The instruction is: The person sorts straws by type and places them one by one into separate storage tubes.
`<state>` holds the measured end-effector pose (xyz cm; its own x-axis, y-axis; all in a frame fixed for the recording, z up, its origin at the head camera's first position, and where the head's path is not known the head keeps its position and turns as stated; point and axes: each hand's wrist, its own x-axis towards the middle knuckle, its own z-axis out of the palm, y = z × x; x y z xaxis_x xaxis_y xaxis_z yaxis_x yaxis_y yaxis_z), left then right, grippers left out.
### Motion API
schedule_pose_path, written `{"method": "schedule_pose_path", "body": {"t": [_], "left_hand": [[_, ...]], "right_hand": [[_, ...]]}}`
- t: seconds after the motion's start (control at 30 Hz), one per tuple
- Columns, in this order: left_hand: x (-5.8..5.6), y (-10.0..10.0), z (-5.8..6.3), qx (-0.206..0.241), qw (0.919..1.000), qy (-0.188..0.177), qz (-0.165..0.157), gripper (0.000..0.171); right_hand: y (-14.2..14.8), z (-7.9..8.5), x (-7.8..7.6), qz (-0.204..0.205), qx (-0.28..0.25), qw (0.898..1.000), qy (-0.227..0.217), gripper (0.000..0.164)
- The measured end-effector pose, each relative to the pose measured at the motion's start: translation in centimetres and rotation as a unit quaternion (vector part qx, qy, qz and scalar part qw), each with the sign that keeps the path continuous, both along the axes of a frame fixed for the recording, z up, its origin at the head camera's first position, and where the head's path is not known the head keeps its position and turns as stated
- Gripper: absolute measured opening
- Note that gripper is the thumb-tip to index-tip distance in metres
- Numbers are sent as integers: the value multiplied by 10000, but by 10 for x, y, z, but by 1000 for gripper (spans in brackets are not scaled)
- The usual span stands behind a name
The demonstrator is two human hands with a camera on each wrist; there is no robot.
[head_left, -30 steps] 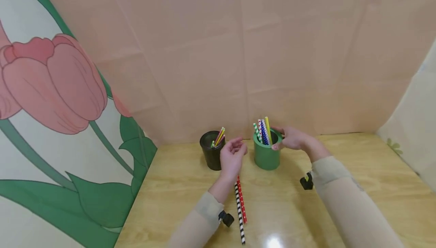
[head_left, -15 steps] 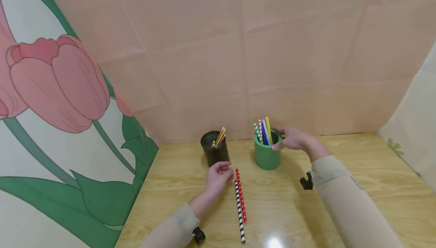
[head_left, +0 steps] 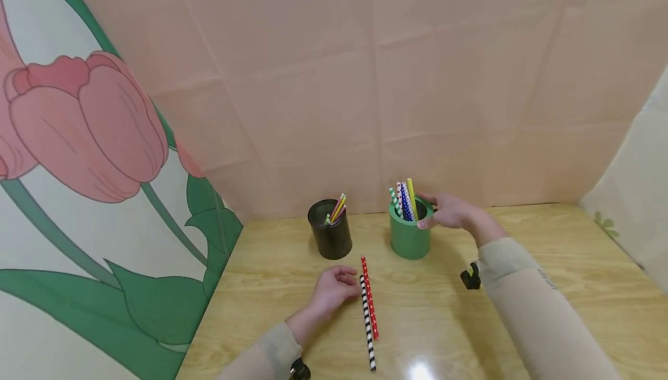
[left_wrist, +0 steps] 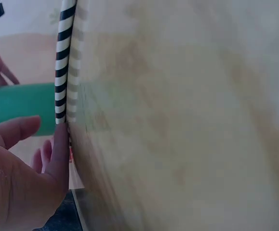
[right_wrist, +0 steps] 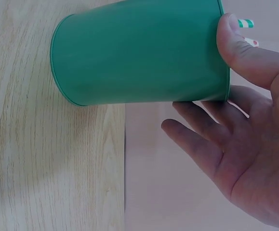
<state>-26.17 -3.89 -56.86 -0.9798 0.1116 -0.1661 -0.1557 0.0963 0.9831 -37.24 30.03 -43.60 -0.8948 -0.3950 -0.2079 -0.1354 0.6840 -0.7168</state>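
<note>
A black-and-white striped paper straw lies on the table beside a red dotted paper straw. My left hand is just left of their far part, its fingers loosely bent and holding nothing. In the left wrist view, one fingertip lies at the edge of the striped straw; whether it touches is unclear. My right hand holds the green cup by the rim. The right wrist view shows the thumb on one side and fingers on the other. Several patterned straws stand in that cup.
To the left of the green cup stands a black cup with several thin coloured sticks. Behind the wooden table hangs a pinkish cloth backdrop. A tulip-printed panel borders the left side.
My left hand has moved back toward the body from in front of the black cup to beside the straws, uncovering the red straw's far end. My right hand stays on the green cup.
</note>
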Motion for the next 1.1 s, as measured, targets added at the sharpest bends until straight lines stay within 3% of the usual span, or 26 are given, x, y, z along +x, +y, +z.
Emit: {"method": "schedule_pose_path", "body": {"t": [0.2, 0.4, 0.73, 1.1], "left_hand": [[4, 0, 7, -450, 9983, -297, -232, 39], [2, 2, 12, -698, 9963, -344, -372, 41], [4, 5, 10, -1468, 9877, 63, -540, 45], [2, 8, 10, -1924, 9798, 110, -528, 43]], "right_hand": [[0, 1, -1, -1, 55, 10000, 0, 101], [0, 3, -1, 6, 81, 10000, 22, 101], [0, 1, 0, 72, 46, 10000, 15, 100], [1, 0, -2, 71, 76, 9999, 17, 102]]}}
